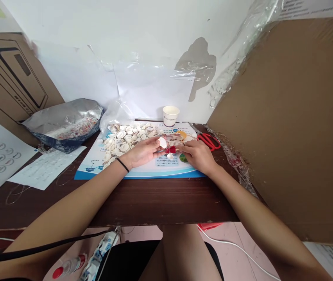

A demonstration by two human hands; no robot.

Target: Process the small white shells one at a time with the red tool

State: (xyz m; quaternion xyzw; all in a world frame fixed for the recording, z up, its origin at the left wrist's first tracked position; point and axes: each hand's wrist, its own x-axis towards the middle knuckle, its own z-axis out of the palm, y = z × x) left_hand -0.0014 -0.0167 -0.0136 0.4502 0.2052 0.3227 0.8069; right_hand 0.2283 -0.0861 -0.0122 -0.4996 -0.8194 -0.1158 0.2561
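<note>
Your head-worn camera looks forward and down from above your lap (178, 253), close over your left hand (141, 152) and right hand (198, 156) on the desk (160, 202), facing the wall (143, 78) beyond.

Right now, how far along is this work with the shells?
Early, it seems. Done: only a few shells lie apart from the rest, near the hands. In hand: the left hand has its fingers at a white shell, and the right hand is at a small red piece. Left: a big pile of white shells covers much of the mat's left side.
</note>
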